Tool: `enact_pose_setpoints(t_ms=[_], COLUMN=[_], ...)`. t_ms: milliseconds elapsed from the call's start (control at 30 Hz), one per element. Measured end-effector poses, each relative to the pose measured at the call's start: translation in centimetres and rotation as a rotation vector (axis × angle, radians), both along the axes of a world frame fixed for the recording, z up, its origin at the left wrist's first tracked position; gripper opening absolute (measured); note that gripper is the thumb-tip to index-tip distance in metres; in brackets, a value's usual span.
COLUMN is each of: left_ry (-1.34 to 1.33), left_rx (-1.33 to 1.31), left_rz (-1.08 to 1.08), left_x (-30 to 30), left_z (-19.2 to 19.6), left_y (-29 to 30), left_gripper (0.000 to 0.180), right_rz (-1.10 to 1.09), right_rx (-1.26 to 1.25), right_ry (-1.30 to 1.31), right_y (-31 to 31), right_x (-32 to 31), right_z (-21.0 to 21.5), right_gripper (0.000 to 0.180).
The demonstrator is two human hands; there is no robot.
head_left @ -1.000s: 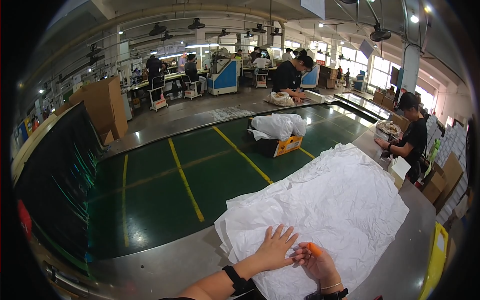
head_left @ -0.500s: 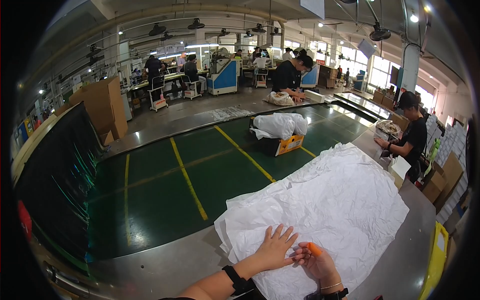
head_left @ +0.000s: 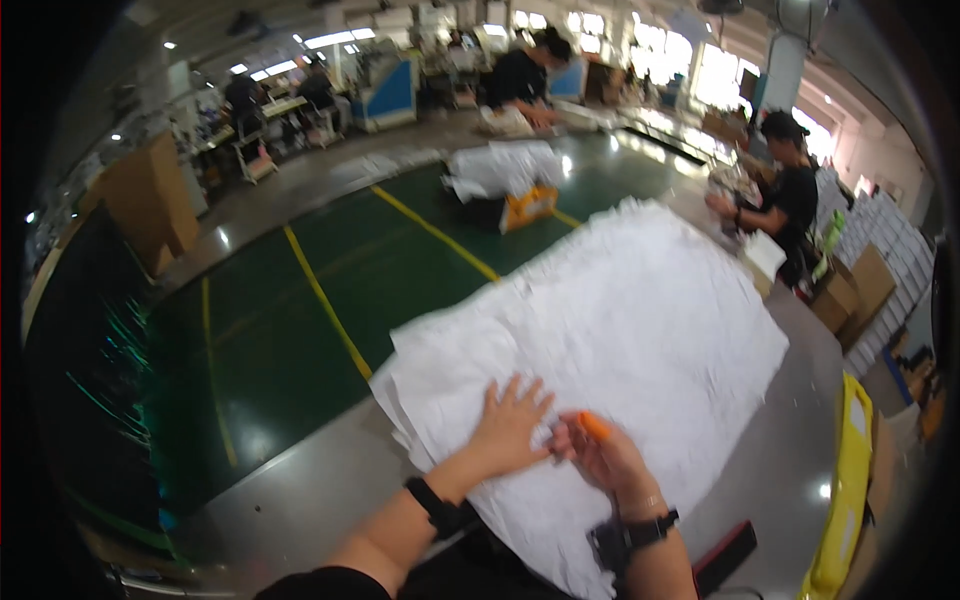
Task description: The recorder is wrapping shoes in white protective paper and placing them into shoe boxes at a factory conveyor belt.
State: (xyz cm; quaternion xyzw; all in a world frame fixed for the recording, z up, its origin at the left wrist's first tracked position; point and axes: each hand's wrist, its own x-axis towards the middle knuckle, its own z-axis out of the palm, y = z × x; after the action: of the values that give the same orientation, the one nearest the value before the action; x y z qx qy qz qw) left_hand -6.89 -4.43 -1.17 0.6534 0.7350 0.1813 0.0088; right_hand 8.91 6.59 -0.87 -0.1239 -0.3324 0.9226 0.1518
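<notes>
A stack of crumpled white paper sheets lies over the metal table edge and part of the green belt. My left hand rests flat on its near part, fingers spread. Just to the right, my right hand is turned partly palm up above the paper. Its fingers are loosely curled, their tips close to my left thumb, and an orange cover sits on its thumb. I see nothing held in either hand.
Beyond the paper, a yellow-and-black box topped with white wrapping stands on the green belt. One co-worker is at the right, another across the belt. A yellow strip-like object lies along the right edge.
The view has tilted down and shifted right, so the scene sits higher and further left, slightly blurred. Both hands keep nearly the same place on the paper. More of my forearms shows.
</notes>
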Motion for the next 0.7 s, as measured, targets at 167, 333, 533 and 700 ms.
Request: enact_pose_setpoints(t_ms=[167, 333, 533, 700], left_ry=[-0.074, -0.1, -0.112, -0.053], left_rx=[0.061, 0.128, 0.109, 0.09], left_rz=[0.009, -0.02, -0.01, -0.023], left_x=[-0.6, -0.2, -0.5, 0.0], left_z=[0.5, 0.5, 1.1, 0.0], left_y=[0.2, 0.3, 0.2, 0.3], left_gripper=[0.075, 0.073, 0.073, 0.075], right_rz=[0.029, 0.031, 0.044, 0.017], right_rx=[0.013, 0.095, 0.09, 0.066], right_ry=[-0.013, 0.001, -0.016, -0.048], right_y=[0.5, 0.5, 0.8, 0.5], right_x=[-0.7, -0.1, -0.4, 0.3], right_z=[0.8, 1.0, 1.2, 0.6], right_gripper=[0.031, 0.032, 0.032, 0.03])
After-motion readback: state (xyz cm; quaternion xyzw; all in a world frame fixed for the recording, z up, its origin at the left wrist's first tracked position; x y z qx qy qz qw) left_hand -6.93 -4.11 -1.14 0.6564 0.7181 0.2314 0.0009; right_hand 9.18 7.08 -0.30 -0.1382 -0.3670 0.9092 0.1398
